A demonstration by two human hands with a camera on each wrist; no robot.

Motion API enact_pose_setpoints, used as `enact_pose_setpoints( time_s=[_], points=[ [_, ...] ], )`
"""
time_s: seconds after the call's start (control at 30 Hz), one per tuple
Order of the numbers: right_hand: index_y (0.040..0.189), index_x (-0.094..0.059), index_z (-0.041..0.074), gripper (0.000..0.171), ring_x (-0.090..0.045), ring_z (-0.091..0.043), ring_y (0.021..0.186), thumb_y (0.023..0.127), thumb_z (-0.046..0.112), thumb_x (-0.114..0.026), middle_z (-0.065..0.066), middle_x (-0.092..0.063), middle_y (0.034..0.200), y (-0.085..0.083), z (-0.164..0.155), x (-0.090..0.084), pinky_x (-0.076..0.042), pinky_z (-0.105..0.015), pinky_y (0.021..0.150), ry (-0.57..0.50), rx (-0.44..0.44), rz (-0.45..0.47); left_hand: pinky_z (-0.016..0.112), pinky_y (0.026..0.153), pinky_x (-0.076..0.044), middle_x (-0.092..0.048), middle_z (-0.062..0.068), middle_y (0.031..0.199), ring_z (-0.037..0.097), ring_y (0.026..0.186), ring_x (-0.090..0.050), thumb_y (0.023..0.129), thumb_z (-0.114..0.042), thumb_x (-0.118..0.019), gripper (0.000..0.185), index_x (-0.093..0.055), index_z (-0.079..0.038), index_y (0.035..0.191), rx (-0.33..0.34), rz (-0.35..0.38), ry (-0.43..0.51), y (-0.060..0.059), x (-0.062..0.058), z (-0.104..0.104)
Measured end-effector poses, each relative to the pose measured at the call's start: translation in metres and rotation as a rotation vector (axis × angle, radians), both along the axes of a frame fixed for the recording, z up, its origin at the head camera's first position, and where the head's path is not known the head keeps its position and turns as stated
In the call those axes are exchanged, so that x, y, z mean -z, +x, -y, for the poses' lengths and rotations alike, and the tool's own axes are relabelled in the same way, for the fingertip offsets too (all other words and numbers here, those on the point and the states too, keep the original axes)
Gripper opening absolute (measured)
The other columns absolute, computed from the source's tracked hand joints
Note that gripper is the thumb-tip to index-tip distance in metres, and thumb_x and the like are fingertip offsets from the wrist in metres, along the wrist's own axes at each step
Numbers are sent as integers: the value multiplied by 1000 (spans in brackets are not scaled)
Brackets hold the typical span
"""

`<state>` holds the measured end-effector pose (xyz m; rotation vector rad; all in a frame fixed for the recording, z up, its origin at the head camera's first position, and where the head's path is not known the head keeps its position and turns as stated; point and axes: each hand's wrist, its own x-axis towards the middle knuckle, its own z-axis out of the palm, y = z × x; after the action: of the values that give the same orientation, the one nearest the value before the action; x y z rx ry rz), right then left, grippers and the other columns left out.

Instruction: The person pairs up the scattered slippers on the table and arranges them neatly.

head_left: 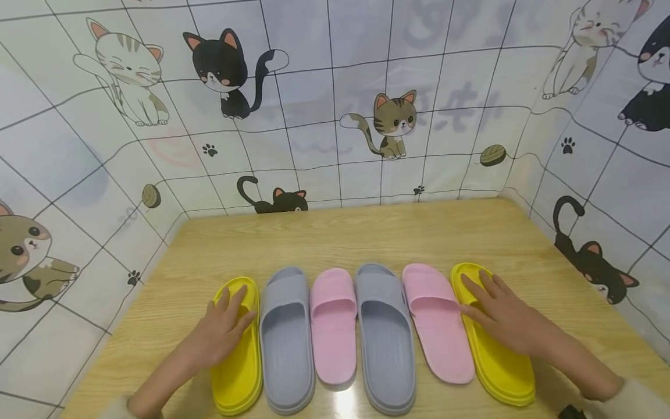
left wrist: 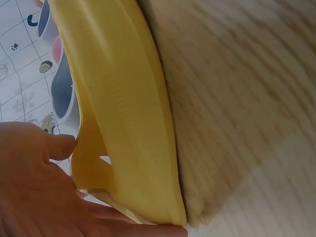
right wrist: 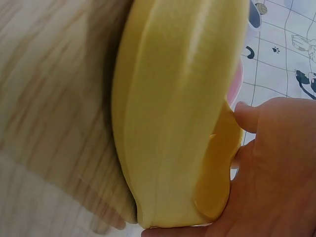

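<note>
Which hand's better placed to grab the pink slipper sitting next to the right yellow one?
Right. The right hand rests on the right yellow slipper, directly beside that pink slipper; the left hand is across the row.

A light wooden counter (head_left: 366,238) with a fine grain fills the lower half of the head view, its far edge meeting the wall at mid-frame. Six moulded foam slippers lie on it in one row near the lower edge, soles down, toes toward the top of the frame, each just beside or touching the next. From the left of the frame: a yellow slipper (head_left: 238,372), a grey slipper (head_left: 287,343), a pink slipper (head_left: 333,326), a second grey slipper (head_left: 384,337), a second pink slipper (head_left: 437,320) and a second yellow slipper (head_left: 502,361) at the lower right. The upper stretch of the counter shows bare wood.
</note>
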<state>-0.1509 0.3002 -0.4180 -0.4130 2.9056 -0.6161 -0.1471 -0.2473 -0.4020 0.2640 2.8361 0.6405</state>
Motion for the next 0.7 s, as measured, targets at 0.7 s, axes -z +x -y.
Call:
enact_pose_setpoints(
  time_s=[0.7],
  points=[
    [161, -30, 1, 69, -11, -68, 148, 109, 42, -47, -42, -13, 164, -22, -10, 2, -4, -74, 122, 53, -114, -56, 85, 110, -14, -5, 51, 158, 74, 143, -5, 112, -45, -34, 73, -18, 6, 161, 59, -29, -41, -22, -3, 6]
  ],
)
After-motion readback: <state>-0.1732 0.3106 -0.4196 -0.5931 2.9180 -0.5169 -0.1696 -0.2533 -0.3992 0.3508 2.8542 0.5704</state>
